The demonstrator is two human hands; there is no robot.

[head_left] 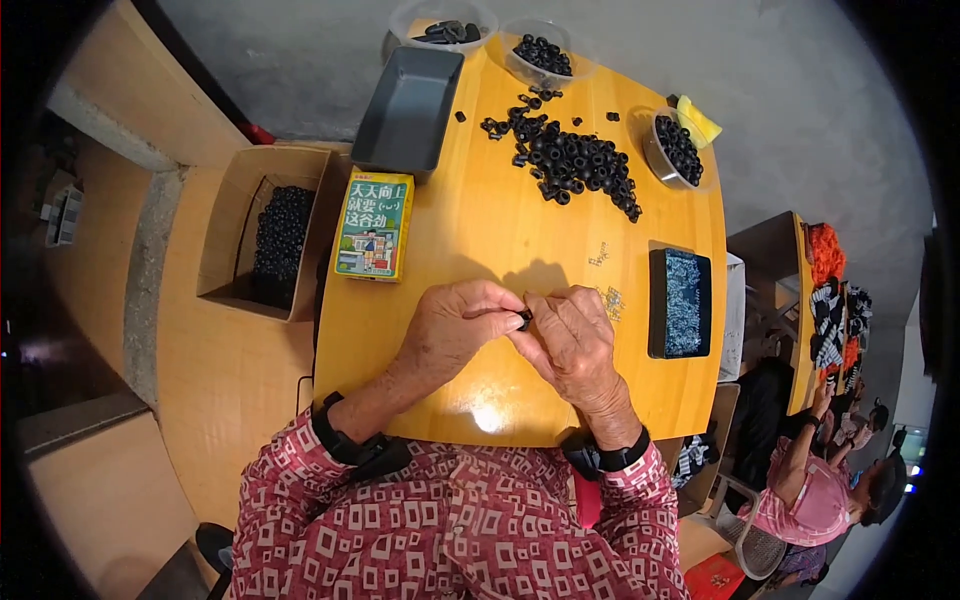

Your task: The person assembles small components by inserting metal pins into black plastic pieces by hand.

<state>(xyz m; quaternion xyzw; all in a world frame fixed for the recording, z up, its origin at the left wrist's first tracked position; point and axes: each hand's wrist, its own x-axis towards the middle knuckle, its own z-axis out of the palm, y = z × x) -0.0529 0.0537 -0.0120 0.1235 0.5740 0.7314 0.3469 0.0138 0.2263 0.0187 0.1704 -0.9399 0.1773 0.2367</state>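
Note:
Over the near middle of the table, my left hand [450,328] pinches a small black ring-like piece [524,319] between thumb and fingertips. My right hand [578,345] meets it there, its fingers closed against the piece's other side. Whatever else those right fingers hold is hidden. Just beyond my right hand lie small silvery metal bits [614,302], with a few more [599,256] farther off. Deeper on the table spreads a loose pile of black cylindrical pieces [580,160]. To the right stands a dark tray [656,325] full of tiny shiny bits.
Clear bowls of black parts [541,55] [676,150] and of darker pieces [445,32] line the far edges. A grey tray [405,115] and a yellow-green box [372,226] stand left. A carton [225,240] of black pieces sits beside the table. Another person [815,490] sits at right.

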